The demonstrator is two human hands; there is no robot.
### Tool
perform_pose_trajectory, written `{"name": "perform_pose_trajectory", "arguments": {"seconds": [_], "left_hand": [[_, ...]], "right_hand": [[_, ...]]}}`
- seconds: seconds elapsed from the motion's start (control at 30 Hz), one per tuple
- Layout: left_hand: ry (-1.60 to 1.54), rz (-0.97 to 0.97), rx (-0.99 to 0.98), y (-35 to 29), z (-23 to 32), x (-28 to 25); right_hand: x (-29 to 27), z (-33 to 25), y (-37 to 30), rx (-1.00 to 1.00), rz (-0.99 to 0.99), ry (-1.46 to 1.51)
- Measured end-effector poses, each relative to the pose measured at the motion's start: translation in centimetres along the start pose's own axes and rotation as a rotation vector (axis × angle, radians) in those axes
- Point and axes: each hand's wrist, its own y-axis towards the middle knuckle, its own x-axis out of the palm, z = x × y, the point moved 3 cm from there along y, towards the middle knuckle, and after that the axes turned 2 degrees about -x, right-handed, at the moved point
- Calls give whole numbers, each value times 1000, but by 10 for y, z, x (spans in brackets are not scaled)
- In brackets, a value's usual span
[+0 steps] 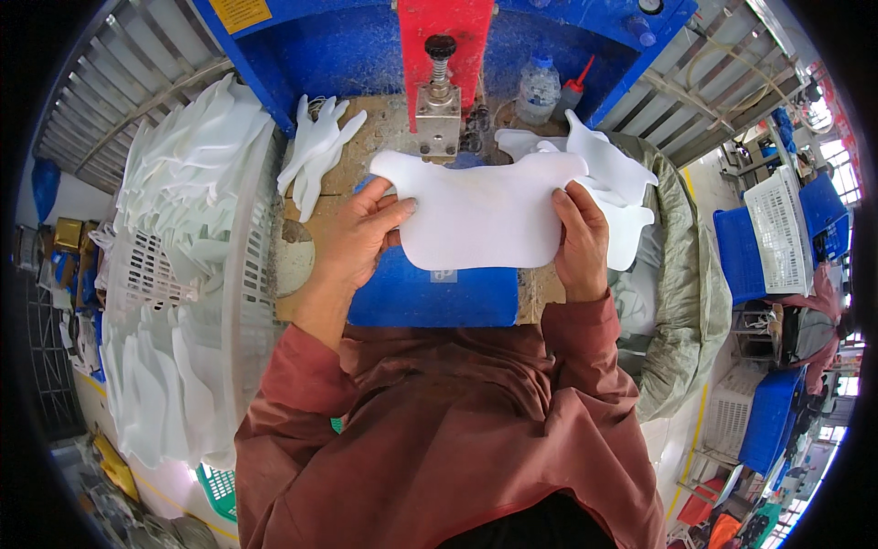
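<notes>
A white, flat, smooth-edged foam-like piece with two flared upper corners is stretched level between my hands. My left hand pinches its left edge, thumb on top. On the opposite edge, my right hand grips it the same way, fingers behind. Beneath the piece lies a blue board on the worktable, partly covered by it. Just beyond stands a red and blue machine with a metal head and a black knob. The piece sits nearer to me than that head and appears apart from it.
At left, a white plastic basket is heaped with similar white pieces. A few more lie on the table's left. Others rest at right over a greenish fabric-lined container. A clear bottle and a red-tipped bottle stand behind.
</notes>
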Motion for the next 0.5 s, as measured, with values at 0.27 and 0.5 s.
{"name": "perform_pose_trajectory", "arguments": {"seconds": [0.27,0.5], "left_hand": [[148,-79,-70,7,-13,16],[131,-98,-51,9,-26,32]], "right_hand": [[-33,-8,-11,-45,19,9],[-48,-18,-20,-30,72,-28]]}}
